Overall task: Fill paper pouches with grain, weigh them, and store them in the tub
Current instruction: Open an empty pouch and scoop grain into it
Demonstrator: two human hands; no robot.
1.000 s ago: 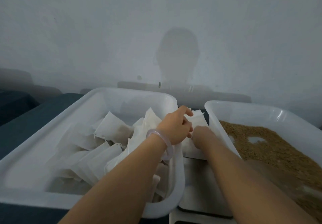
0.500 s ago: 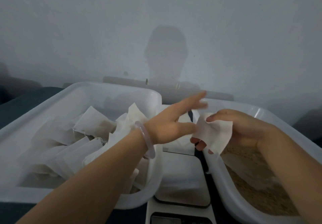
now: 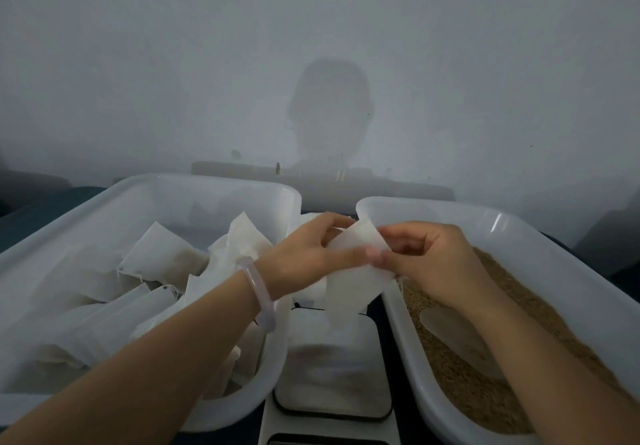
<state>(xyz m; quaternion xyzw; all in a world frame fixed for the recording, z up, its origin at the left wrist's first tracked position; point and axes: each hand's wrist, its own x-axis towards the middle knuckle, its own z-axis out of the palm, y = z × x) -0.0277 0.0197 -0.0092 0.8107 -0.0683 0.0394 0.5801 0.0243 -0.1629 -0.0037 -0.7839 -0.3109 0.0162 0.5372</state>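
Both hands meet above the gap between the two tubs, holding one empty paper pouch [image 3: 349, 271] in the air. Left hand [image 3: 304, 254] pinches the pouch's top left edge – fingers curled over the top, thumb stretched along the front face toward the other hand. Right hand [image 3: 426, 257] grips the top right edge, fingers folded in with fingertips [image 3: 375, 256] on the paper. The two thumbs are nearly touching at the pouch's middle; motion blur there, so whether the mouth is spread apart can't be told. The pouch hangs down from the grip, its lower end over the scale [image 3: 332, 375].

The scale sits low between the tubs with a white tray on its platform. Behind the hands, a small stack of blank pouches [image 3: 311, 218] lies in the gap, mostly hidden.

Left tub [image 3: 214, 185] – white plastic, holds a loose heap of filled pouches [image 3: 162, 254], some with drawstrings showing. Right tub [image 3: 502, 223], also white, holds brown grain [image 3: 450, 385]; a pale translucent scoop [image 3: 457, 337] lies on the grain, partly under the right forearm.

A pale bangle [image 3: 258, 292] sits on the left wrist. A grey wall [image 3: 311, 46] behind carries the person's shadow
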